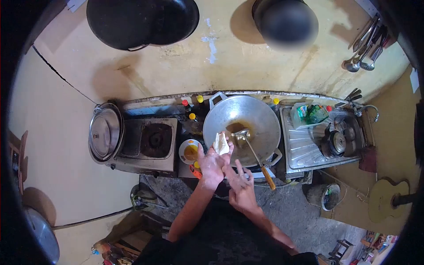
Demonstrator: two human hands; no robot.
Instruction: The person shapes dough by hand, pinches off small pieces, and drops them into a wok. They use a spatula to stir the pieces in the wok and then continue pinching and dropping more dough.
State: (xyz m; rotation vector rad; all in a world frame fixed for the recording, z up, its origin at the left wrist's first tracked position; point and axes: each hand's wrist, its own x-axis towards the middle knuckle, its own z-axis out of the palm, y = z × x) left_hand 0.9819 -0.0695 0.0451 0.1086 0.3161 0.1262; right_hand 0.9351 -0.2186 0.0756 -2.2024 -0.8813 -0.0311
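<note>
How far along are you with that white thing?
Looks done: brown liquid and the ladle are in the wok. In hand: the white piece on the left hand. Left, I'd guess: cooking that piece, which isn't in the wok.

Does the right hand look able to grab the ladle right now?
Probably yes: the right hand looks empty, and the ladle's wooden handle juts past the rim of the wok close beside it, with nothing visible between.

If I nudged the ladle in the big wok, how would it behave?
The ladle would probably stay stiff, given its straight metal shaft. It might swivel or slide, since it seems only to lean across the wok, its wooden handle jutting past the rim.
</note>
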